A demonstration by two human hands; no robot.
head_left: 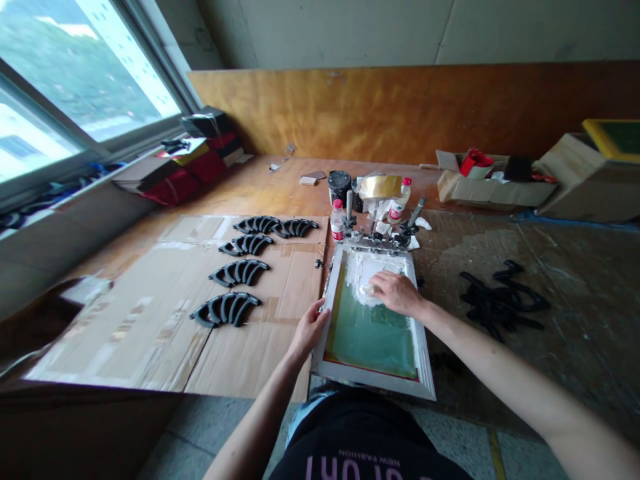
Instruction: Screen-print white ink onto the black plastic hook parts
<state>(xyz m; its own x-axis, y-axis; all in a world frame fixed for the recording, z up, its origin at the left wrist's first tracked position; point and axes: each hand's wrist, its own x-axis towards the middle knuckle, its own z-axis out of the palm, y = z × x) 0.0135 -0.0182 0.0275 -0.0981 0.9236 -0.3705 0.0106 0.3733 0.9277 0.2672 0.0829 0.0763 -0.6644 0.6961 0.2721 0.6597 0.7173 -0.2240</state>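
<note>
In front of me lies a screen printing frame [425,360] with a green mesh [370,340], its far end held in a metal hinge clamp [377,241]. White paste [357,270] is smeared over the upper part of the mesh. My right hand [397,292] is closed over the paste with fingers bent down; a small whitish thing is under the fingertips, too hidden to name. My left hand [311,327] grips the frame's left edge, thumb towards the top. Left of the frame, several black curved slatted parts [233,309] lie in rows on cardboard [265,360].
Behind the clamp stand two red-capped bottles [337,220], a black tub [339,187] and a roll of tape [381,187]. Black parts [500,297] lie heaped at right. Cardboard boxes [495,193] sit at the back right, dark red boxes [185,177] by the window.
</note>
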